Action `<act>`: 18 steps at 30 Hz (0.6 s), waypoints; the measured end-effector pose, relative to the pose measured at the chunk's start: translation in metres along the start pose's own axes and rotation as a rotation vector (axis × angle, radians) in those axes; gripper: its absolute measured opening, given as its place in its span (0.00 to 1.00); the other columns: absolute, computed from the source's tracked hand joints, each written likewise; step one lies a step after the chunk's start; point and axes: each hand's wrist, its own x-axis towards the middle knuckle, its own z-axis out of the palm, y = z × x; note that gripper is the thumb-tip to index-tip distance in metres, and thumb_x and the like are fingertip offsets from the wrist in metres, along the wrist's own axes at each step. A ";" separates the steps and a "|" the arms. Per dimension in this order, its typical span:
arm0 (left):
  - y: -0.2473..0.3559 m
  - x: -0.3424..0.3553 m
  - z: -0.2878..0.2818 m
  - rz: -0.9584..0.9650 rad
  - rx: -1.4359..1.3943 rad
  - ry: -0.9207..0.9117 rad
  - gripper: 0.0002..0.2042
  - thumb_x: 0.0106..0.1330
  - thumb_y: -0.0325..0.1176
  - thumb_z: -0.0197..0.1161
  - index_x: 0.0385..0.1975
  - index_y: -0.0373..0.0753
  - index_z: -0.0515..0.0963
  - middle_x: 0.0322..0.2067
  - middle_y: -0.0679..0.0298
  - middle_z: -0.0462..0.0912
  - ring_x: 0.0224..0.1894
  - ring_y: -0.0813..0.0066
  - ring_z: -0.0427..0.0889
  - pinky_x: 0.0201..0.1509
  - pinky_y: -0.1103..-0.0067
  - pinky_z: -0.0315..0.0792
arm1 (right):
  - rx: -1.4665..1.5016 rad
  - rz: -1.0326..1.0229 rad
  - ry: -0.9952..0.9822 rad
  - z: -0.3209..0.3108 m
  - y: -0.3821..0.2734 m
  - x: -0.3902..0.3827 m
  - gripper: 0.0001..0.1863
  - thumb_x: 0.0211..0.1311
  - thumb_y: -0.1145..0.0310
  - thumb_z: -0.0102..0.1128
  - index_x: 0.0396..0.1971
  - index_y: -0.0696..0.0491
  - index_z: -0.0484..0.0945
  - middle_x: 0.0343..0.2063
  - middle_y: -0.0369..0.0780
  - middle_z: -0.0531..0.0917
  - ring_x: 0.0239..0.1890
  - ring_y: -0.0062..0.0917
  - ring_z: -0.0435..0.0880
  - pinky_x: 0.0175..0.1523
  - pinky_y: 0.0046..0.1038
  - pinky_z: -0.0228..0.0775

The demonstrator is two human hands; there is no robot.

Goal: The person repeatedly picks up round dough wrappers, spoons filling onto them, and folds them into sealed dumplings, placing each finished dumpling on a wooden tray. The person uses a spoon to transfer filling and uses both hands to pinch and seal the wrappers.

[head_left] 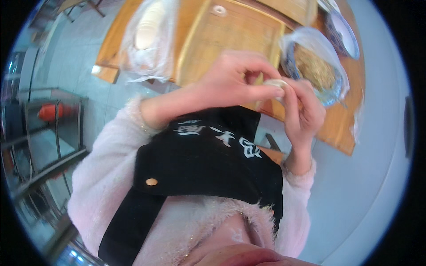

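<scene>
My left hand point(235, 77) and my right hand point(304, 106) meet over the table's near edge, both pinching a small pale piece of dough point(274, 83). A thin yellowish item point(258, 80) shows partly behind my left fingers; which hand holds it I cannot tell. Just beyond is a wooden tray point(199, 48) with a small white folded dough piece point(219, 9) near its far end. Right of it, a blue-patterned bowl point(288, 57) lined with clear plastic holds brownish chopped filling point(315, 66).
A stack of pale round wrappers point(148, 26) lies in a plastic bag at the left of the wooden table point(337, 128). Another bowl point(344, 33) stands at the back right. A metal rack point(53, 164) with an orange item is at the left, a pale wall point(372, 186) at the right.
</scene>
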 end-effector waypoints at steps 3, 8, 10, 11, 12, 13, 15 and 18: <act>0.001 0.000 -0.004 0.106 0.009 0.041 0.04 0.55 0.27 0.66 0.28 0.35 0.81 0.23 0.65 0.79 0.23 0.81 0.75 0.26 0.85 0.67 | 0.010 0.017 0.006 0.006 0.000 -0.002 0.05 0.50 0.82 0.60 0.30 0.61 0.78 0.22 0.41 0.79 0.23 0.26 0.75 0.29 0.22 0.65; -0.001 -0.005 -0.006 0.184 -0.035 0.130 0.03 0.56 0.26 0.65 0.28 0.34 0.81 0.23 0.64 0.80 0.24 0.79 0.76 0.26 0.84 0.68 | 0.082 0.096 -0.019 0.007 0.001 -0.008 0.06 0.52 0.82 0.58 0.31 0.61 0.78 0.22 0.40 0.77 0.23 0.24 0.73 0.29 0.21 0.64; 0.001 -0.009 -0.009 0.068 -0.049 0.057 0.03 0.56 0.26 0.65 0.28 0.34 0.81 0.24 0.64 0.80 0.25 0.80 0.77 0.27 0.85 0.69 | 0.076 0.093 -0.031 0.009 0.000 -0.006 0.05 0.53 0.82 0.58 0.31 0.60 0.78 0.21 0.40 0.76 0.23 0.23 0.73 0.28 0.20 0.63; 0.001 -0.011 -0.011 0.039 -0.063 0.036 0.03 0.56 0.26 0.65 0.28 0.34 0.81 0.24 0.63 0.81 0.25 0.80 0.78 0.27 0.85 0.69 | 0.084 0.091 -0.030 0.010 -0.001 -0.006 0.05 0.53 0.82 0.58 0.31 0.60 0.78 0.20 0.39 0.75 0.22 0.23 0.73 0.28 0.20 0.63; 0.002 -0.011 -0.011 0.033 -0.064 0.044 0.03 0.55 0.26 0.65 0.28 0.34 0.81 0.24 0.63 0.81 0.25 0.80 0.78 0.28 0.85 0.69 | 0.077 0.060 -0.028 0.012 -0.002 -0.004 0.05 0.53 0.82 0.58 0.30 0.60 0.78 0.20 0.39 0.75 0.22 0.23 0.73 0.28 0.20 0.63; 0.001 -0.011 -0.011 0.058 -0.070 0.069 0.03 0.55 0.26 0.65 0.28 0.34 0.81 0.24 0.63 0.81 0.25 0.80 0.78 0.28 0.85 0.70 | 0.078 0.031 -0.025 0.014 -0.003 -0.002 0.04 0.53 0.82 0.58 0.30 0.60 0.78 0.20 0.39 0.75 0.22 0.23 0.73 0.28 0.20 0.63; 0.001 -0.011 -0.013 0.092 -0.064 0.099 0.04 0.55 0.26 0.65 0.28 0.34 0.81 0.24 0.63 0.81 0.25 0.80 0.78 0.28 0.85 0.69 | 0.107 0.053 -0.034 0.016 -0.005 -0.001 0.04 0.54 0.82 0.57 0.29 0.60 0.78 0.20 0.40 0.76 0.21 0.23 0.73 0.27 0.20 0.63; 0.002 -0.013 -0.015 0.082 -0.056 0.089 0.04 0.55 0.26 0.65 0.28 0.33 0.81 0.23 0.64 0.81 0.24 0.81 0.77 0.27 0.86 0.69 | 0.135 0.101 -0.064 0.016 -0.008 0.001 0.02 0.55 0.81 0.57 0.29 0.60 0.78 0.20 0.40 0.76 0.21 0.22 0.73 0.27 0.20 0.63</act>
